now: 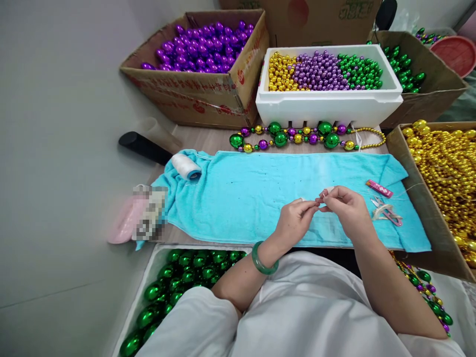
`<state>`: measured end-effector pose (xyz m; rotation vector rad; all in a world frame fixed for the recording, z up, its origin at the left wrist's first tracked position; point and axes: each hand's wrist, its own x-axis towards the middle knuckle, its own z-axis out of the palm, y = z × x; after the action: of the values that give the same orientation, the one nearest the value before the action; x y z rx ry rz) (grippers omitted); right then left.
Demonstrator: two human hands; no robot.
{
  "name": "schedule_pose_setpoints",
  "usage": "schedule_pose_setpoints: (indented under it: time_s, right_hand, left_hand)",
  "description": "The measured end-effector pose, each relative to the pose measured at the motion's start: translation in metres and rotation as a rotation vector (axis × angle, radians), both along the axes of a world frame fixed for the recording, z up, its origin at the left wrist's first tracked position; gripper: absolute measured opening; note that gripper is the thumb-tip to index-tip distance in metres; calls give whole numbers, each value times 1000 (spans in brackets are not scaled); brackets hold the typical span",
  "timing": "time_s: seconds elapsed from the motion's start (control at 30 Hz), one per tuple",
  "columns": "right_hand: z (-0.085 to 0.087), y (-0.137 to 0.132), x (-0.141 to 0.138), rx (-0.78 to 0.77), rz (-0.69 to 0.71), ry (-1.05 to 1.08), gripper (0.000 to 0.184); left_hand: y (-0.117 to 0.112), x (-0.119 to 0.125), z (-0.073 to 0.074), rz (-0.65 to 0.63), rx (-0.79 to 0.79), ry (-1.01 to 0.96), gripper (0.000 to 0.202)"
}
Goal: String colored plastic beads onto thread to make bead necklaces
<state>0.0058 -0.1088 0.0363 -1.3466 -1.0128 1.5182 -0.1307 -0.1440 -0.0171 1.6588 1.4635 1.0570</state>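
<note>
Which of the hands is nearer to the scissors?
Right. The right hand is just left of the scissors on the towel; the left hand lies farther left.

A pale wood-grain table (208,139) carries everything. A turquoise towel (245,193) is spread across its middle. On the towel lie a white thread spool (186,166) at the left end, and a pink strip (378,188) and small clips (386,213) at the right. Behind the towel a bead necklace (297,136) of green, purple and gold lies along the table, just before a white foam box (327,104). Left of that stands a cardboard box (193,94) of purple beads. A black handle (143,147) lies at the towel's left corner, near a pink object (124,223). At the right edge sits a box (416,198) of gold beads
</note>
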Motion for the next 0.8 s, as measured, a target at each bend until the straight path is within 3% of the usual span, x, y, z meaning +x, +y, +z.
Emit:
schedule_pose_setpoints:
  time_s: [0.27, 0.33, 0.43, 0.53, 0.6, 0.8]
  right_hand:
    - [-7, 3, 2, -3, 27, -11, 17]
    - [-3, 3, 8, 65, 54, -66, 17]
    - [20, -8, 23, 347, 189, -171, 9]
    - [56, -31, 36, 616, 569, 0, 12]
    - [77, -48, 39, 682, 780, 140, 18]
    - [108, -61, 35, 580, 900, 136, 33]
  left_hand:
    - [-1, 1, 3, -4, 34, -13, 19]
    - [-1, 0, 4, 20, 32, -44, 18]
    - [0, -5, 9, 105, 2, -178, 17]
    - [4, -11, 14, 172, -61, -325, 18]
    - [7, -14, 16, 191, -89, -379, 19]
    - [10, -13, 15, 212, -93, -398, 21]
